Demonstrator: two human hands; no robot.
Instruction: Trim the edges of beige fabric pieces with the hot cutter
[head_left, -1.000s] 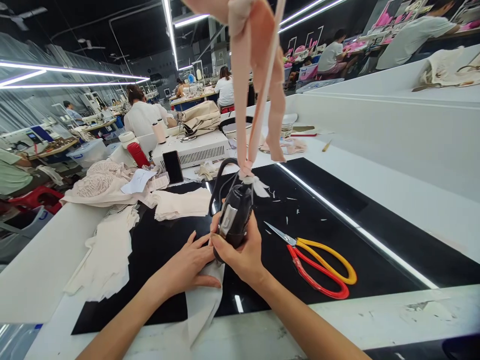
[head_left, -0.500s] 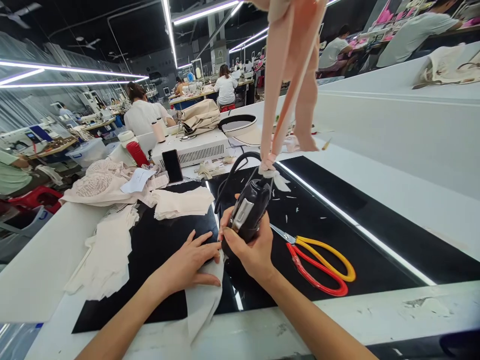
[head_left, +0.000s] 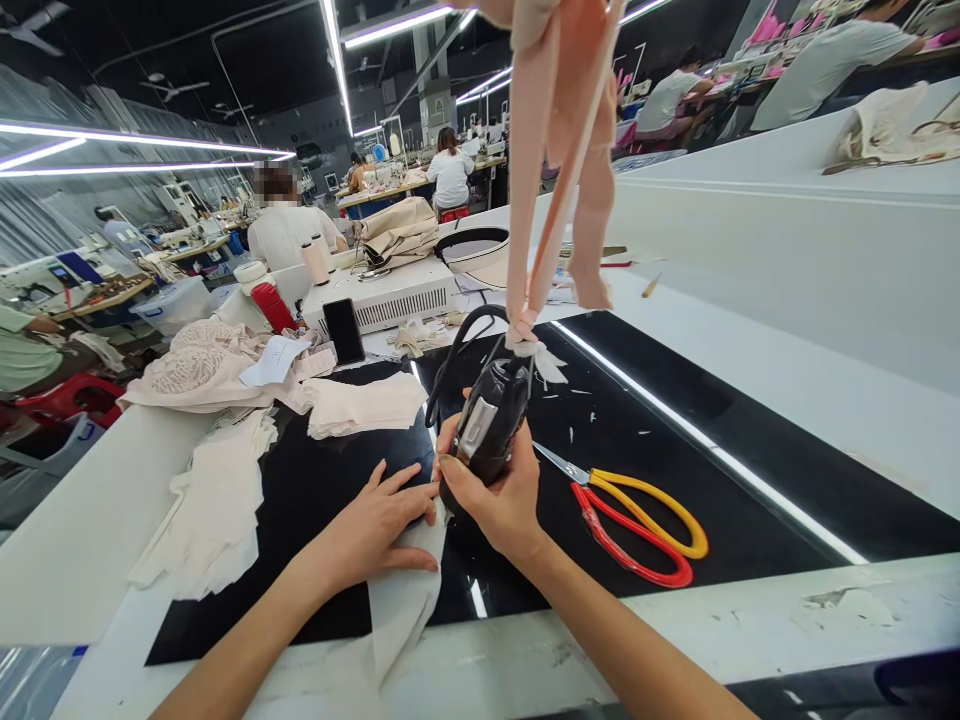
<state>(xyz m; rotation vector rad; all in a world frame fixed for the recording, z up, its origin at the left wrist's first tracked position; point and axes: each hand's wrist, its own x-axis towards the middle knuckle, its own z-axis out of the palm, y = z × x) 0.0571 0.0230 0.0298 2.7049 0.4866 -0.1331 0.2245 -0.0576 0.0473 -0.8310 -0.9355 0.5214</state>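
Here's the right hand (head_left: 491,500), curled firmly around one rounded, hard black tool (head_left: 496,420) with a smooth silvery plate, held over the board right beside the left hand (head_left: 382,525), whose fingers fan out across one thin, pale cloth strip (head_left: 401,600). Soft pink straps (head_left: 529,190) hang down to a knot just above the tool. On the glossy black board (head_left: 750,470), one pair of scissors (head_left: 637,525), two looped handles, red and yellow; leftward, two batches of cream cloth (head_left: 225,500), ragged-edged; beyond, one flat phone (head_left: 344,331), one red bottle (head_left: 274,307).
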